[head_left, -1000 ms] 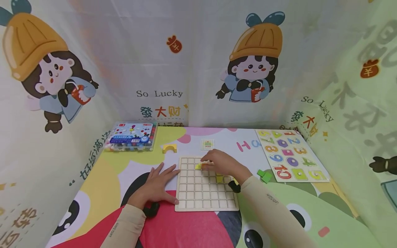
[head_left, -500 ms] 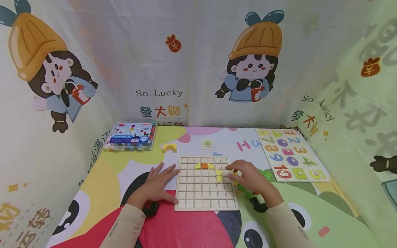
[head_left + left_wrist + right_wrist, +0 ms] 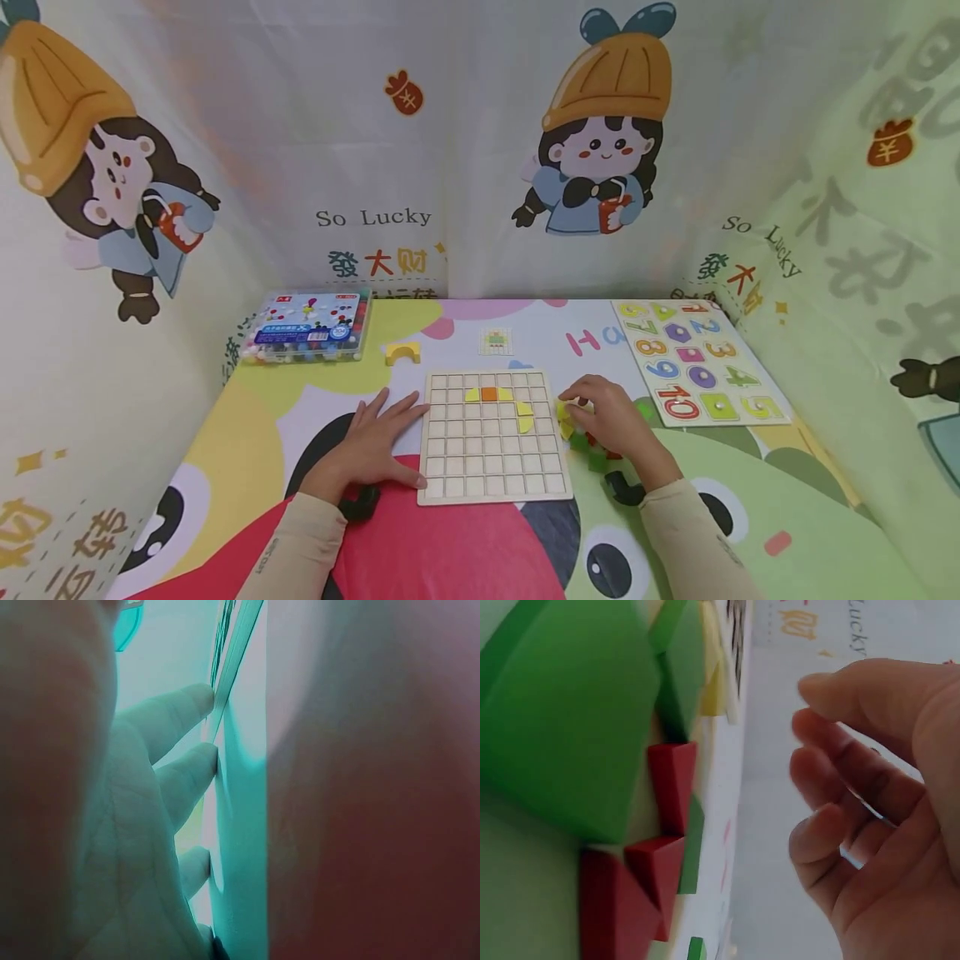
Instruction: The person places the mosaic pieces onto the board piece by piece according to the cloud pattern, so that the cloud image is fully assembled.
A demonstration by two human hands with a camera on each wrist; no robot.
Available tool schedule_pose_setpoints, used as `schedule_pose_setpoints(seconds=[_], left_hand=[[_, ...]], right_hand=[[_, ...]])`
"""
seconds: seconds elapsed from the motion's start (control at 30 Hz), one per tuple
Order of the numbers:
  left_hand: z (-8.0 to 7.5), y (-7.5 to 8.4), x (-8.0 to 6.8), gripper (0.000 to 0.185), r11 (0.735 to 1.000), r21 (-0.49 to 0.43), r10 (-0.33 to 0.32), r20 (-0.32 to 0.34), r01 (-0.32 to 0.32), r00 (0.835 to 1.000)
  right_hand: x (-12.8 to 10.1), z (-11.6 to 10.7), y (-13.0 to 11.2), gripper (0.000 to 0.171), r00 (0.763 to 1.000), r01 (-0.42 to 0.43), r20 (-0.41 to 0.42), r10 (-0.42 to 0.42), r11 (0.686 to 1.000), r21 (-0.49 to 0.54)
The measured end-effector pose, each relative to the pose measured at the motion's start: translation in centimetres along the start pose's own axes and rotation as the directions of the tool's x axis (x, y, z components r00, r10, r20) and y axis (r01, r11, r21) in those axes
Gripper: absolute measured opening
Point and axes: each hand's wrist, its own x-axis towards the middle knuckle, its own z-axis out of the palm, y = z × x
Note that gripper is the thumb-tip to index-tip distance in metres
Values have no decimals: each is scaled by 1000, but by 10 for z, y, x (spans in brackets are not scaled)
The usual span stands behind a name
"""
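On our cartoon-printed desk (image 3: pixel 442 550), the pale wooden grid board (image 3: pixel 495 464) has 5 cells filled, most bare; our left hand (image 3: pixel 366 446) lies spread, our right hand (image 3: pixel 613 423) loosely curled, seemingly empty.

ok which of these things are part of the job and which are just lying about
Likely in the job:
- grid board, left hand at its edge
- yellow and orange pieces on it
- loose blocks by the right hand
- small card, perhaps a pattern

Seemingly just lying about:
- clear box
- number board
- yellow arch, though I'm less sure
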Motion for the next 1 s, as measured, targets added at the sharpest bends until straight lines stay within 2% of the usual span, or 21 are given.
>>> schedule_pose_setpoints(seconds=[0.17,0.4,0.53,0.83,1.0], left_hand=[[-1,-1,0,118,1000,-1,5,6,-5,1000],[-2,-1,0,117,1000,-1,3,7,-3,1000],[-2,0,0,117,1000,-8,1,12,-1,1000],[-4,3,-2,117,1000,-15,-3,12,3,1000],[-5,2,-4,116,1000,-13,22,8,-22,1000]], right_hand=[[3,8,6,17,998,-37,44,39,999,-36],[1,9,8,25,987,81,147,-61,988,-134],[0,9,6,27,984,97,160,-72,984,-151],[-2,10,4,22,990,49,142,-23,982,-180],[-4,10,2,20,988,-15,144,47,977,-213]])
